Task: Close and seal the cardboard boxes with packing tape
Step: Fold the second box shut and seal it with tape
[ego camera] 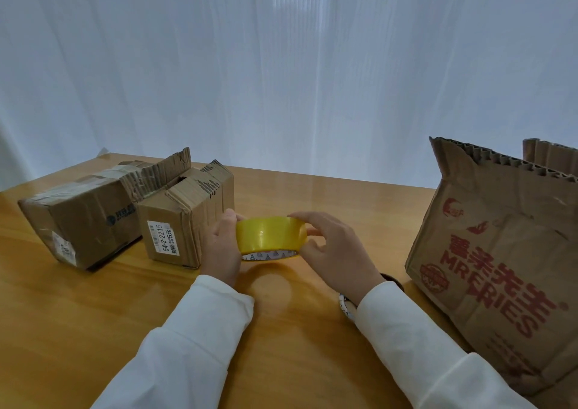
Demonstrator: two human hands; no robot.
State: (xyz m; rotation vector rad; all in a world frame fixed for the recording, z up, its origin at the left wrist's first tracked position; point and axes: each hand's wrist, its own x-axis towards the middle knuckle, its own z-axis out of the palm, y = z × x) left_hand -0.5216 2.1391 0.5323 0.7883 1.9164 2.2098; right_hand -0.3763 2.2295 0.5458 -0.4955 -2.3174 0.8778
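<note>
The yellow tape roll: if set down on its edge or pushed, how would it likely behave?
The yellow tape roll is round, so on edge it would probably roll across the smooth wooden table. Both hands hold it up by fingertips alone, suggesting it's light. Its glossy surface may be slightly slippery.

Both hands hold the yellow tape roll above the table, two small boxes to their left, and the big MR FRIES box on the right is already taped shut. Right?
Not quite. In the head view the MR FRIES box stands with its flaps up, untaped. Both hands, left hand and right hand, do hold the tape roll.
</note>
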